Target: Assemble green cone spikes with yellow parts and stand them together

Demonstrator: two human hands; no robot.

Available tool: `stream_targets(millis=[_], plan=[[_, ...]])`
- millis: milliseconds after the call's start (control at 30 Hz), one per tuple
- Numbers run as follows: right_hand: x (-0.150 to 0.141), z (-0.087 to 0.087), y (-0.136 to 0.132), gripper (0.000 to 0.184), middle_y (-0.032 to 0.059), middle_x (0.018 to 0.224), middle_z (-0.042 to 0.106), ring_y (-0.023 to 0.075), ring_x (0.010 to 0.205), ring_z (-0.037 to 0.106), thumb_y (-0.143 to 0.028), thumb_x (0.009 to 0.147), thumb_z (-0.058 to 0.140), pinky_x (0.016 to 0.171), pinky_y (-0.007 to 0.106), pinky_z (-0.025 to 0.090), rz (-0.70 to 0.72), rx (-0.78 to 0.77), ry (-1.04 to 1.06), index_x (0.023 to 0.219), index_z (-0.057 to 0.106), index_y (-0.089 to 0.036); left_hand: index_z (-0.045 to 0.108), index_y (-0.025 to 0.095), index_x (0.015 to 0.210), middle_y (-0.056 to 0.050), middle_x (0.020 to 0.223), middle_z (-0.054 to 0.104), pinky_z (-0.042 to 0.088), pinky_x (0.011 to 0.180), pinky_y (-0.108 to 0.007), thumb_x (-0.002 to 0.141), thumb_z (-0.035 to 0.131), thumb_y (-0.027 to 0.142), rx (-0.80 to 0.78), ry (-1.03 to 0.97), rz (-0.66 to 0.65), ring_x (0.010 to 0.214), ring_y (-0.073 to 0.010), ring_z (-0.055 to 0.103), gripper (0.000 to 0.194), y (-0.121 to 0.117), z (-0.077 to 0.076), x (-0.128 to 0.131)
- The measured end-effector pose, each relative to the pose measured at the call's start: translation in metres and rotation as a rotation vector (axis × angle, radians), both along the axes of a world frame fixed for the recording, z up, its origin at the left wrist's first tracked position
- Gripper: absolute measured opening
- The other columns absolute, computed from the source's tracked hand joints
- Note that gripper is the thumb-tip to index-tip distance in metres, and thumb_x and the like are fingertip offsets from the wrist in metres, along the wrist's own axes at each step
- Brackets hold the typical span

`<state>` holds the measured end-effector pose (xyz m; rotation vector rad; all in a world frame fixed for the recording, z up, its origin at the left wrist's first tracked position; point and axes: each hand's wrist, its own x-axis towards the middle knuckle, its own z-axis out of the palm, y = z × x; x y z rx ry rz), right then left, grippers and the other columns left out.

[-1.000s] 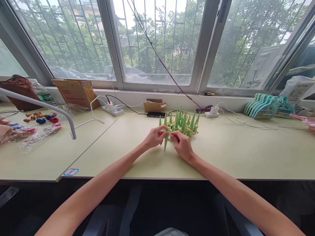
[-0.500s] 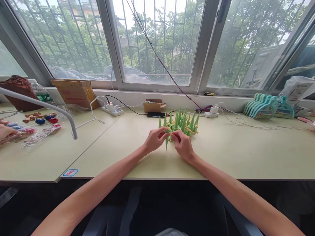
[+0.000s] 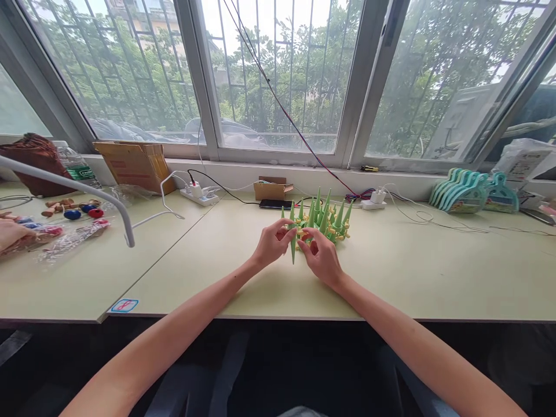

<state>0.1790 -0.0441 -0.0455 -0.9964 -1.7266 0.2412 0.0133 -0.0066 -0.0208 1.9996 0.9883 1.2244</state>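
Observation:
Pinched between the thumb and fingers of my left hand (image 3: 271,243) is a slim green cone (image 3: 293,249), its point hanging downward. Small yellow bits show at its upper end, partly covered by my fingers. My right hand (image 3: 321,255) is just right of the cone, thumb and index finger parted near those yellow bits; whether a fingertip touches them is hard to tell. Directly behind both hands stands a cluster of upright green cones (image 3: 325,219) with small yellow pieces around their bases. My hands hide the front of this cluster.
A phone (image 3: 275,204) and a small open cardboard box (image 3: 271,188) sit behind the cones. Power strips (image 3: 200,196) and cables run along the window sill. Teal hangers (image 3: 463,188) stand at right. Another person's hand (image 3: 13,231) is at far left, beside wrapped pieces and a white metal rod (image 3: 87,188).
My right thumb and index finger have parted and drawn slightly away from the cone's upper end. My left hand keeps its pinch on the cone, which has barely moved.

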Motion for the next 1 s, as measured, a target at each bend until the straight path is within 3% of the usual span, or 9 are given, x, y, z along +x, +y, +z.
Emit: stream_targets(millis=[300,533,1000], plan=[[0.0037,-0.0057,0.0051,0.018,0.0058,0.097,0.069,0.0139,0.061,0.059,-0.031,0.096,0.050,0.066,0.030,0.049,0.005,0.033,-0.013,0.109,0.058,-0.020,0.055,0.019,0.104,0.005,0.059,0.054,0.040,0.044,-0.021,0.089,0.055,0.048,-0.005,0.007,-0.048,0.038,-0.0074,0.046,0.032,0.0022,-0.0036,-0.0012],[0.0050,-0.0079,0.0063,0.018,0.0058,0.092,0.070,0.0157,0.064,0.062,-0.033,0.095,0.050,0.065,0.030,0.049,-0.009,0.024,-0.020,0.104,0.058,-0.020,0.056,0.018,0.107,0.005,0.062,0.053,0.040,0.048,-0.020,0.088,0.056,0.042,0.075,0.085,-0.042,0.045,-0.0070,0.045,0.030,0.0024,-0.0043,-0.0027],[0.0077,-0.0091,0.0074,0.030,-0.0010,0.063,0.057,0.0114,0.052,0.049,-0.036,0.099,0.043,0.056,0.023,0.040,-0.002,0.058,-0.024,0.077,0.054,-0.020,0.060,0.014,0.109,0.006,0.060,0.051,0.040,0.047,-0.016,0.087,0.059,0.027,0.326,0.118,-0.150,0.044,-0.0044,0.044,0.026,0.0042,-0.0091,-0.0036]])
